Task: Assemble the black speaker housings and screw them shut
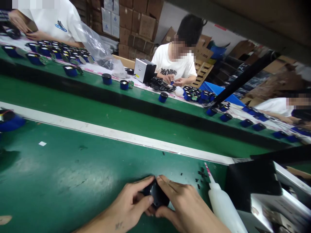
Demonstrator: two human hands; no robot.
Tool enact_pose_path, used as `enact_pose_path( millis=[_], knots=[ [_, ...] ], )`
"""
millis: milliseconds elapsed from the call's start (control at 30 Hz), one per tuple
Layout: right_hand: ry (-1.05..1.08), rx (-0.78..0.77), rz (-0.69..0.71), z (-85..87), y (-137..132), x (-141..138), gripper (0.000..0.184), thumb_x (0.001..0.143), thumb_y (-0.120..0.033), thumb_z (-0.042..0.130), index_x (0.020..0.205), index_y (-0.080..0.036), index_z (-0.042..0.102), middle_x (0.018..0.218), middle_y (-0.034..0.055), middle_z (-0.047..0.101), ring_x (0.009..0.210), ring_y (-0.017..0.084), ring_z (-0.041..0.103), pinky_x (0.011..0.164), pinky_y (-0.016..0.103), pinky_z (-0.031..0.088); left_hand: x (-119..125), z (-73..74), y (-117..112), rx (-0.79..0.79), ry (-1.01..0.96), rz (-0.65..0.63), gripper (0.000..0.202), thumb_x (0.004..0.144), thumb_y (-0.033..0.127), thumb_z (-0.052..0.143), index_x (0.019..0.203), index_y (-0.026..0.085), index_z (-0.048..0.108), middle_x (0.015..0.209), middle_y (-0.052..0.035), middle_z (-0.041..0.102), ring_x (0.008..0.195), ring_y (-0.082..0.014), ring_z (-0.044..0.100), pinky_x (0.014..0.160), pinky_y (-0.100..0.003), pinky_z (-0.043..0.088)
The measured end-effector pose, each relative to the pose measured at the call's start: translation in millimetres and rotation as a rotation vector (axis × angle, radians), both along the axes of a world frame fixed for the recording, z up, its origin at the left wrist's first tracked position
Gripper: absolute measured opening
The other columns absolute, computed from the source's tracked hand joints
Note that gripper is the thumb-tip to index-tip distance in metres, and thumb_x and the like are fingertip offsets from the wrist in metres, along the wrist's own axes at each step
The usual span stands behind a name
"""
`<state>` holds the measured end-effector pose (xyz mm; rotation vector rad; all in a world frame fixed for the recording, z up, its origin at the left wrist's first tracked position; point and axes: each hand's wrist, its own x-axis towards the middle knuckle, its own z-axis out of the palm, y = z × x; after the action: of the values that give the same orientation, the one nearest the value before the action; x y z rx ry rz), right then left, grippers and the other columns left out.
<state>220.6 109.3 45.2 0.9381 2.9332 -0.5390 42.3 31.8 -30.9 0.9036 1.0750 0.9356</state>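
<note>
Between my two hands, low in the middle of the head view, is a round black part point(159, 195) with a smooth, shiny dark face; much of it is covered by fingers. My left hand point(134, 200) grips it from the left, its thumb lying across the face. From the right, my right hand point(178, 200) closes on it, fingers over the far edge and thumb at the near edge. A white squeeze bottle point(223, 207) with a long narrow nozzle lies to the right of my right hand.
Small black scraps point(200, 176) lie near the nozzle. A black and silver box-like device point(254, 187) stands at right. Beyond a white rail point(116, 135), a green ledge holds several blue-and-black round units point(107, 78). A blue unit point(11, 121) sits at far left. Several co-workers sit opposite.
</note>
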Motion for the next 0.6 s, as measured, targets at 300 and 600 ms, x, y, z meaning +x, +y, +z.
enact_pose_path(
  millis=[300,600],
  knots=[
    [-0.124,-0.085,0.005,0.7,-1.5,-5.8,0.052,0.077,-0.014,0.074,0.127,-0.011,0.061,0.123,0.0173,0.068,0.087,0.031,0.074,0.072,0.040,0.063,3.4,4.3,5.6,0.001,-0.077,0.007,0.070,0.088,0.040,0.062,0.145,0.006,0.044,0.090,-0.0139,0.076,0.071,-0.0232,0.071,0.073,-0.040,0.058],
    [0.035,0.055,0.054,-7.9,-2.8,3.1,0.063,0.066,-0.006,0.079,0.126,0.002,0.060,0.122,0.0268,0.066,0.096,0.038,0.073,0.077,0.042,0.065,1.9,3.7,2.7,0.019,-0.081,-0.016,0.060,0.080,0.016,0.066,0.139,0.018,0.054,0.080,-0.0017,0.074,0.071,-0.0180,0.067,0.066,-0.027,0.051]
  ],
)
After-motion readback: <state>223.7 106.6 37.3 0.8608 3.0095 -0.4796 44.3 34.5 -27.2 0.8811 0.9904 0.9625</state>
